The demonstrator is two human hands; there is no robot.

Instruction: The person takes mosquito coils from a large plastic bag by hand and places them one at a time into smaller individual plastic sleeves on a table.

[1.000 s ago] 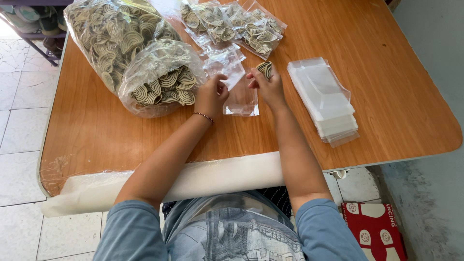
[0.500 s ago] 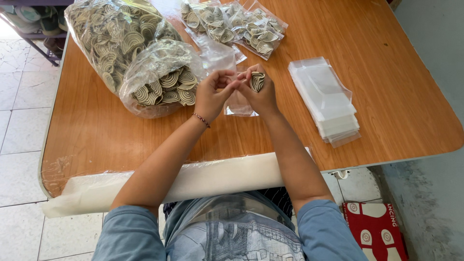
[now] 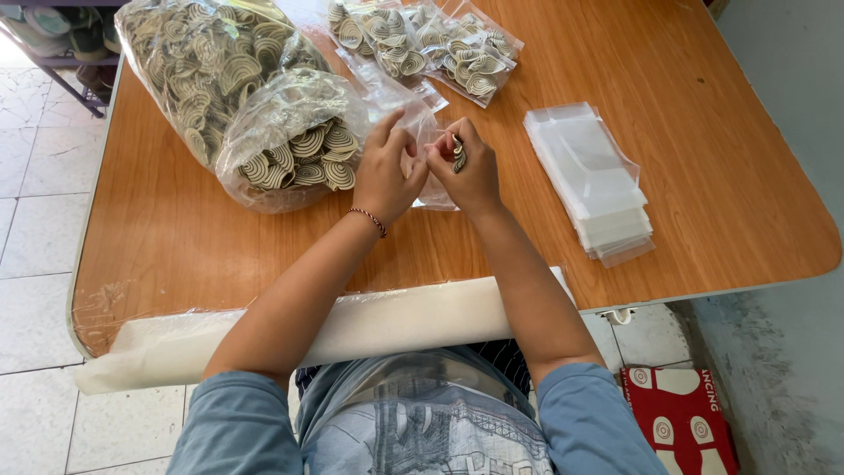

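At the middle of the wooden table (image 3: 176, 237), the left hand (image 3: 384, 171) and the right hand (image 3: 470, 171) meet over a small clear bag (image 3: 431, 189); the left hand pinches the bag's upper edge, and the right hand grips a few striped shell-shaped pieces (image 3: 458, 155) at its mouth; at ten o'clock from the hands lies a large plastic sack (image 3: 246, 97) full of such pieces; at twelve o'clock lie filled packets (image 3: 422, 44); at three o'clock rests a stack of empty clear bags (image 3: 593, 180).
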